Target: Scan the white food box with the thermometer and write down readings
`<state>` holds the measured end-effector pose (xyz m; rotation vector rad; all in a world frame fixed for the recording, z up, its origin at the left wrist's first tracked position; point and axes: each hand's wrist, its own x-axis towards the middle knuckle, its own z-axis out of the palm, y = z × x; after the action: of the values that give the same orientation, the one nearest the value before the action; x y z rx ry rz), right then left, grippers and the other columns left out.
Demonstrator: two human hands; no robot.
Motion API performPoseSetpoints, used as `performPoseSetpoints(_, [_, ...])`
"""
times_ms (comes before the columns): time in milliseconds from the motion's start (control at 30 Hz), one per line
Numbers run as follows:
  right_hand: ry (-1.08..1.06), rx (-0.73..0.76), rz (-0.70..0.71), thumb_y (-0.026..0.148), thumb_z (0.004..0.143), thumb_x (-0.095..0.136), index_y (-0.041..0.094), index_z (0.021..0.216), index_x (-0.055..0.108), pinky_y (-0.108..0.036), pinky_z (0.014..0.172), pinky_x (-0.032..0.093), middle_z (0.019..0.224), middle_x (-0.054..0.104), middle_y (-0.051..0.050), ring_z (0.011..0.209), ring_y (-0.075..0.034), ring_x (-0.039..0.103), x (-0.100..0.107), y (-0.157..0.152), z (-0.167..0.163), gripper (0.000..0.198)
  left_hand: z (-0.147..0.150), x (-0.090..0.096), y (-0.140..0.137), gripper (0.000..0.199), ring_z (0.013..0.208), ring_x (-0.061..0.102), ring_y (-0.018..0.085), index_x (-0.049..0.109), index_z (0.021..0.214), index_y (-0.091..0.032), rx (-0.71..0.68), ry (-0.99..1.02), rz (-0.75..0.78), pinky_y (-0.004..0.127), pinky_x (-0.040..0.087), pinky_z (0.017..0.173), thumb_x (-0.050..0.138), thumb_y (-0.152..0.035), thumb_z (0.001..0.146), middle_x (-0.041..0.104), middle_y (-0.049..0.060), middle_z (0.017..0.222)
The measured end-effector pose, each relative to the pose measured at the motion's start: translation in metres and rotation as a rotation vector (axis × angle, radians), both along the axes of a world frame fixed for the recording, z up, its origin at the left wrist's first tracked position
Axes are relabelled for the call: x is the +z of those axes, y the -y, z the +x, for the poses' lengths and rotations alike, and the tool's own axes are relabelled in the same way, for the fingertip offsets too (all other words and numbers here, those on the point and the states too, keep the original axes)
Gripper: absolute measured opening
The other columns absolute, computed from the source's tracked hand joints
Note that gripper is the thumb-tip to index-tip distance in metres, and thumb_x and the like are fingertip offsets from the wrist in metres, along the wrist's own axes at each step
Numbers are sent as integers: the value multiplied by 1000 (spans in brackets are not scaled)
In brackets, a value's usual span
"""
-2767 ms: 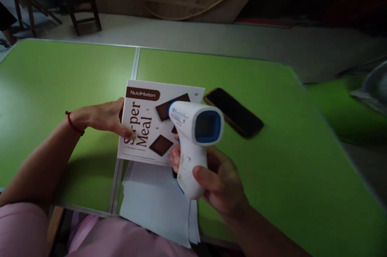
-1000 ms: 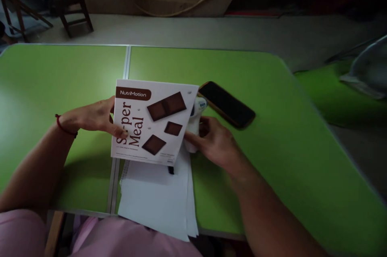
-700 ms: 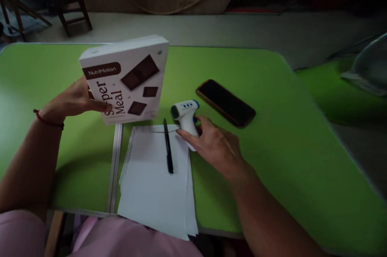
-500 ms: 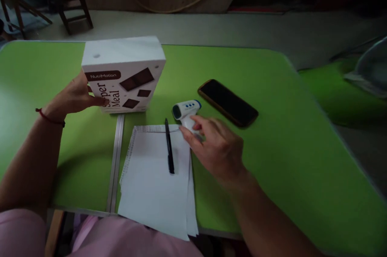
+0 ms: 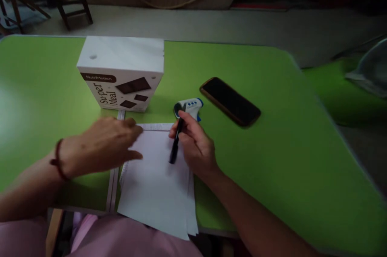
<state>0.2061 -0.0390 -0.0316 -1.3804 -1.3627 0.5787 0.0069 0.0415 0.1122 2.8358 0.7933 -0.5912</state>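
Between the thumb and fingers of my right hand is a black pen, tilted over the paper. Blank white sheets lie in a loose stack in front of me. My left hand, a dark red cord on its wrist, hovers at the stack's upper left with thumb and fingers apart, holding nothing. Behind it a white NutriMotion box stands upright. Just beyond my right hand lies a white and blue infrared thermometer, its handle partly hidden by my fingers.
A dark smartphone in a brown case lies right of the thermometer. The green table has a metal seam on its left part. Wooden chairs stand on the floor beyond, and a bright green object is at the right.
My left hand has let go of the box and come down toward the paper. My right hand has left the thermometer and picked up the pen from the sheets.
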Motion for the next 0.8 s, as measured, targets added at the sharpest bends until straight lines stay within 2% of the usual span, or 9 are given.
performPoseSetpoints(67, [-152, 18, -1, 24, 89, 47, 23, 139, 39, -33, 73, 56, 97, 62, -6, 86, -17, 64, -5, -1, -4, 51, 16, -16, 14, 51, 78, 67, 19, 55, 124, -12, -107, -26, -53, 27, 50, 58, 67, -45, 88, 55, 14, 135])
performPoseSetpoints(133, [-243, 8, 21, 27, 85, 56, 25, 134, 41, -32, 71, 56, 94, 60, -4, 85, -17, 63, -8, -1, -7, 51, 27, -33, 24, 70, 82, 69, 22, 44, 135, -7, -175, -35, -53, 31, 53, 59, 69, -49, 85, 35, 22, 151])
performPoseSetpoints(233, [-263, -72, 27, 33, 86, 60, 25, 108, 52, -29, 69, 53, 79, 55, 1, 72, -14, 59, -7, -1, -4, 25, 34, -50, 29, 81, 84, 70, 25, 40, 136, -4, -160, -79, -36, 33, 55, 60, 71, -54, 81, 16, 28, 156])
performPoseSetpoints(300, [-189, -97, 18, 38, 91, 53, 23, 97, 57, -31, 73, 52, 76, 56, 1, 72, -13, 58, -6, 0, 2, 17, 34, -57, 29, 79, 84, 70, 25, 44, 132, -4, -144, -81, -25, 33, 55, 59, 72, -56, 79, 12, 29, 156])
performPoseSetpoints(433, [-112, -88, 20, 40, 95, 40, 21, 113, 63, -36, 81, 53, 88, 65, -3, 83, -16, 63, -4, 2, 10, 35, 34, -64, 29, 75, 83, 70, 25, 48, 126, -5, -156, -59, -1, 34, 57, 59, 70, -60, 79, 13, 28, 156])
performPoseSetpoints(500, [-96, -121, -30, 38, 91, 48, 21, 110, 65, -33, 73, 54, 88, 68, -3, 77, -16, 64, -2, 1, 9, 30, 33, -66, 30, 77, 81, 70, 25, 48, 127, -5, -169, -55, 11, 34, 57, 60, 69, -61, 79, 15, 29, 156])
performPoseSetpoints(600, [-28, -176, -83, 32, 79, 61, 20, 92, 66, -26, 56, 50, 76, 67, 0, 61, -13, 61, 0, -4, 5, 18, 33, -67, 31, 79, 78, 70, 24, 48, 127, -5, -181, -31, 42, 34, 56, 57, 70, -63, 77, 16, 29, 155])
performPoseSetpoints(700, [19, -210, -63, 30, 76, 61, 19, 80, 60, -23, 46, 44, 62, 62, 2, 49, -11, 54, 0, -11, 4, 12, 34, -66, 30, 78, 78, 69, 23, 47, 128, -8, -170, -29, 22, 33, 55, 57, 72, -61, 77, 16, 27, 156])
performPoseSetpoints(800, [101, -215, -5, 29, 75, 60, 20, 74, 58, -22, 45, 42, 55, 58, 4, 45, -10, 50, -2, -15, 6, 9, 35, -65, 28, 73, 79, 69, 23, 48, 126, -10, -156, -31, -25, 33, 54, 57, 73, -58, 77, 14, 25, 157])
